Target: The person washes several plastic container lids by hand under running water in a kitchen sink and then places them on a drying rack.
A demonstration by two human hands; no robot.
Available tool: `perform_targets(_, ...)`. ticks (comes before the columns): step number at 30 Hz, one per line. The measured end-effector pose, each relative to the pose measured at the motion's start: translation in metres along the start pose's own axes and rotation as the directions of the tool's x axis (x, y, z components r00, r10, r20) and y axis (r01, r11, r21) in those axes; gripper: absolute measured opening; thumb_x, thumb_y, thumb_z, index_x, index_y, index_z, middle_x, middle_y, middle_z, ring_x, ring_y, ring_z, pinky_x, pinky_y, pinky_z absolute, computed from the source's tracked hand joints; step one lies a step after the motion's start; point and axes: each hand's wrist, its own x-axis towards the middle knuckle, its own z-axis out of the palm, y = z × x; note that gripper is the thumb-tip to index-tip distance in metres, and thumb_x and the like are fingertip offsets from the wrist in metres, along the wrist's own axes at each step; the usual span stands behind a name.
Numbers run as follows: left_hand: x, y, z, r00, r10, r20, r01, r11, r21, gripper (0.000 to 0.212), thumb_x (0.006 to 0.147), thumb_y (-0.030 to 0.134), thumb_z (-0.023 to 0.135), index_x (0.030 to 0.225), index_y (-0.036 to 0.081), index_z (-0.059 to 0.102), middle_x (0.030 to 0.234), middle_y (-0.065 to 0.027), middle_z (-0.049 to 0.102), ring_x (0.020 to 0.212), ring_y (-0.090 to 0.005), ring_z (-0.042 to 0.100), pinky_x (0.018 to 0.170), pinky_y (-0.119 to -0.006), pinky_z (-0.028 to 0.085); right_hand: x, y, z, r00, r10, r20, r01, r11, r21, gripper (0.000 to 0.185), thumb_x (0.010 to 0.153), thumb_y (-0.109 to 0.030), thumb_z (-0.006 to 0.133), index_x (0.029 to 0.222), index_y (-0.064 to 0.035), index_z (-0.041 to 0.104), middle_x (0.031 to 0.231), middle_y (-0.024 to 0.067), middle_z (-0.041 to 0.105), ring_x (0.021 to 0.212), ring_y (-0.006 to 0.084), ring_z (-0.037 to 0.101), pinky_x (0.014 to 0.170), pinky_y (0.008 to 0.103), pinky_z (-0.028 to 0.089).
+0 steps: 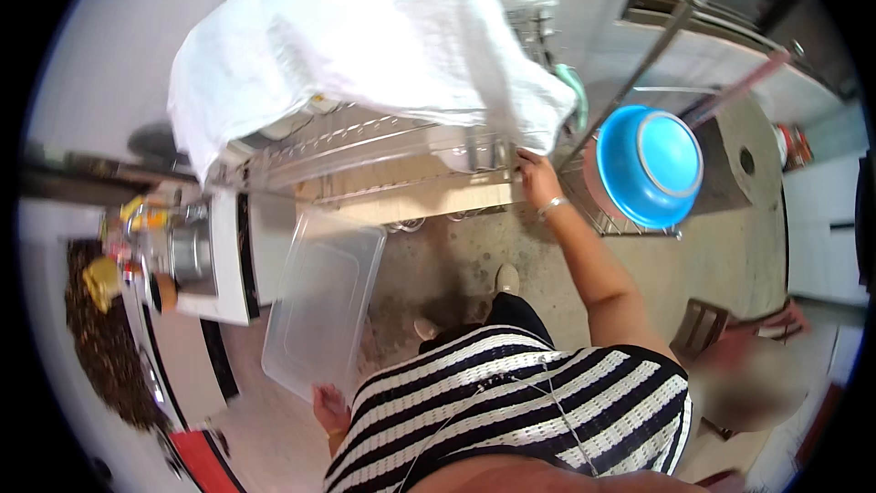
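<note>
A clear plastic lid [325, 301] with a raised rim is held at its near edge by my left hand [330, 407], low beside my body. My right hand [537, 178] reaches forward, fingers closed on the hanging corner of a white cloth [383, 34]. This cloth drapes over a metal wire dish rack [404, 140] and hides most of what stands on it. Under the cloth's front edge, a pale bowl [455, 147] shows on a lower level, partly covered. The rack's corner post is right beside my right fingers.
Right of the rack, an upturned blue basin [647, 164] sits on a wire shelf [602, 222]. On the left stands a counter with a sink [191, 253] and a faucet. A wooden chair [701, 329] is at the lower right. My shoes [506, 279] are on the stained floor.
</note>
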Motion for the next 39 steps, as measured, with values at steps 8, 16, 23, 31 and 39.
perform_targets(8, -0.054, 0.003, 0.013, 0.985, 0.048, -0.163, -0.067, 0.992, -0.109, 0.009, 0.088, 0.02, 0.057, 0.094, 0.014, 0.056, 0.086, -0.0031, 0.061, 0.073, -0.0153, 0.055, 0.059, -0.026, 0.042, 0.007, -0.004, 0.013, 0.994, 0.047, 0.102, -0.034, 0.991, -0.126, 0.024, 0.069, -0.004, 0.057, 0.092, -0.0037, 0.064, 0.098, 0.011, 0.061, 0.093, 0.0287, 0.055, 0.082, 0.0366, 0.046)
perform_targets(16, -0.079, -0.007, -0.015, 0.953, 0.064, -0.295, -0.119, 0.978, -0.171, 0.025, 0.086, 0.02, 0.059, 0.108, 0.012, 0.054, 0.092, -0.0051, 0.061, 0.077, -0.0175, 0.057, 0.063, -0.025, 0.046, -0.062, -0.104, -0.034, 0.992, -0.014, 0.129, -0.001, 0.993, 0.12, 0.031, 0.066, 0.008, 0.055, 0.094, -0.0035, 0.063, 0.103, 0.0126, 0.06, 0.094, 0.0324, 0.054, 0.083, 0.0377, 0.044)
perform_targets(23, -0.068, 0.008, -0.061, 0.946, 0.085, -0.314, -0.149, 0.971, -0.186, 0.024, 0.087, 0.018, 0.057, 0.11, 0.011, 0.054, 0.092, -0.0066, 0.062, 0.076, -0.0177, 0.058, 0.062, -0.026, 0.046, -0.02, -0.185, 0.081, 0.997, -0.044, -0.057, 0.051, 0.989, 0.135, 0.033, 0.066, 0.006, 0.054, 0.097, -0.0016, 0.061, 0.108, 0.0158, 0.058, 0.098, 0.0342, 0.053, 0.087, 0.0411, 0.042)
perform_targets(31, -0.05, 0.059, -0.111, 0.961, 0.144, -0.236, -0.173, 0.979, -0.104, 0.024, 0.087, 0.017, 0.057, 0.11, 0.01, 0.054, 0.091, -0.0065, 0.062, 0.075, -0.0175, 0.058, 0.061, -0.027, 0.045, -0.014, -0.327, 0.227, 0.952, -0.115, 0.284, -0.025, 0.895, 0.445, 0.02, 0.069, -0.005, 0.058, 0.088, -0.0056, 0.065, 0.1, 0.0132, 0.062, 0.093, 0.0318, 0.057, 0.083, 0.0394, 0.045)
perform_targets(39, 0.023, 0.073, -0.132, 0.993, 0.08, -0.09, -0.083, 0.996, -0.034, 0.023, 0.087, 0.015, 0.057, 0.11, 0.01, 0.053, 0.091, -0.0075, 0.062, 0.074, -0.0188, 0.06, 0.061, -0.029, 0.048, -0.104, -0.36, 0.161, 0.507, 0.092, 0.857, -0.697, 0.629, 0.345, 0.021, 0.084, -0.016, 0.058, 0.1, -0.0048, 0.066, 0.077, 0.0052, 0.063, 0.065, 0.0085, 0.055, 0.056, 0.0247, 0.044)
